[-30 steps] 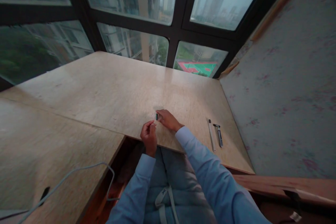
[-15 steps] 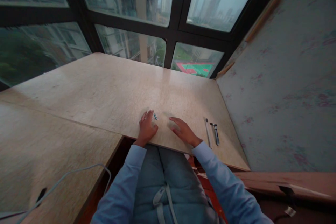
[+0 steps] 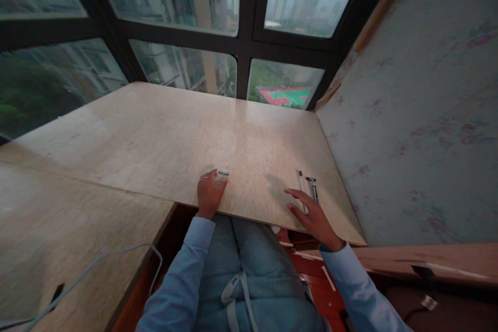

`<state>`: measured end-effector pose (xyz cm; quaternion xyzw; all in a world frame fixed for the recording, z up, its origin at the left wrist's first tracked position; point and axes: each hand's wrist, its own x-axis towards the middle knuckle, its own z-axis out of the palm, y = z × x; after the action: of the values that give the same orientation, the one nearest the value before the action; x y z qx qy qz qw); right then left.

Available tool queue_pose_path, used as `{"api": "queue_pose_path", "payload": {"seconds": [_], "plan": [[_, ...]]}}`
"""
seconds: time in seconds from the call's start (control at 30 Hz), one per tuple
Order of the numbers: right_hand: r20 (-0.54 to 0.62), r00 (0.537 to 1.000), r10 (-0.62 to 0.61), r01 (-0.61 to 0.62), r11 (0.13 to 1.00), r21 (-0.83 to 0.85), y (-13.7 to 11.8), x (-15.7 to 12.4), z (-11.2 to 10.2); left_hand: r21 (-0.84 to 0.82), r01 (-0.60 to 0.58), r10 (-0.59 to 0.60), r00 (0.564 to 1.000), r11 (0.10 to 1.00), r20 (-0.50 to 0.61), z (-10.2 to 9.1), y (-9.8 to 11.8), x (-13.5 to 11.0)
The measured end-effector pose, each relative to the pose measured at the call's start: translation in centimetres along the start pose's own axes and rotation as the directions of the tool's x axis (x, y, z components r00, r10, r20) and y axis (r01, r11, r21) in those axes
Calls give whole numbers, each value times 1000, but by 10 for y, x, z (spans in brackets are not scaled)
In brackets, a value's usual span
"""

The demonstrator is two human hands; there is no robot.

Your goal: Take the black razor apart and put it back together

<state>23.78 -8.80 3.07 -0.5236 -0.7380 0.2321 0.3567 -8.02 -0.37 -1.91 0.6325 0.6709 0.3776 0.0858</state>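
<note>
My left hand (image 3: 210, 193) is at the table's near edge, its thumb and fingers closed around a small piece that looks like a razor cartridge (image 3: 223, 173), dark with a teal strip. Something clear seems to surround the piece, but it is too small to be sure. My right hand (image 3: 311, 217) is held over the table at the right, fingers apart and nothing in them. Just beyond it lies a razor (image 3: 315, 190) with a T-shaped head. Beside the razor is a thin white toothbrush (image 3: 300, 180) with a dark head, its lower part hidden by my right hand.
The pale wooden table (image 3: 187, 129) reaches to the dark window frame (image 3: 243, 62). A flowered wall (image 3: 412, 129) bounds it on the right. A white cable (image 3: 112, 252) crosses the lower left surface. A gap opens between the two table sections near my left forearm.
My right hand has moved right, away from my left hand, to the razor and toothbrush. The small cartridge in my left hand has turned from slanted to nearly level. The view has shifted slightly.
</note>
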Motion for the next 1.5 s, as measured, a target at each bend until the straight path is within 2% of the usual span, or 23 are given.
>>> {"api": "queue_pose_path", "payload": {"seconds": [0.13,0.27,0.37,0.47,0.53,0.6,0.77,1.07,1.2,1.3,1.37,1.43,1.5], "plan": [[-84,995,54,-54,998,-9,9,-3,-8,13,16,-15,999,1000,-41,1,4,-2],[-218,969,114,-117,993,-1,26,-5,-18,35,-3,4,1000,999,-27,-1,1,0],[-341,922,183,-206,978,-32,45,-5,-26,44,-19,20,1000,999,-19,-1,-1,0],[-411,852,324,-403,908,-118,63,-2,-36,35,-33,33,999,999,-17,-2,-1,0],[-382,836,394,-486,855,-181,72,0,-41,19,-28,29,999,999,-22,-3,0,-1],[-338,839,427,-511,831,-219,75,3,-44,-6,-20,20,1000,1000,-23,-4,0,-1],[-279,860,427,-493,835,-244,70,12,-42,-53,17,-19,999,998,-48,-6,1,-3],[-260,861,436,-491,847,-205,54,17,-40,-62,25,-29,997,998,-65,-8,0,-5],[-234,891,390,-421,901,-101,29,21,-22,-68,36,-42,995,997,-87,-7,0,-6],[-99,943,319,-321,947,-13,2,34,9,-43,34,-37,996,999,-80,-5,-2,-5],[-3,955,295,-295,954,-51,-16,50,33,-1,17,-17,998,1000,-65,-4,-3,-3],[79,952,294,-278,945,-174,-32,68,57,46,-32,34,999,998,-33,-2,-5,-1],[102,948,302,-275,937,-215,-45,87,77,81,-89,89,996,993,8,-2,-6,1]]}}
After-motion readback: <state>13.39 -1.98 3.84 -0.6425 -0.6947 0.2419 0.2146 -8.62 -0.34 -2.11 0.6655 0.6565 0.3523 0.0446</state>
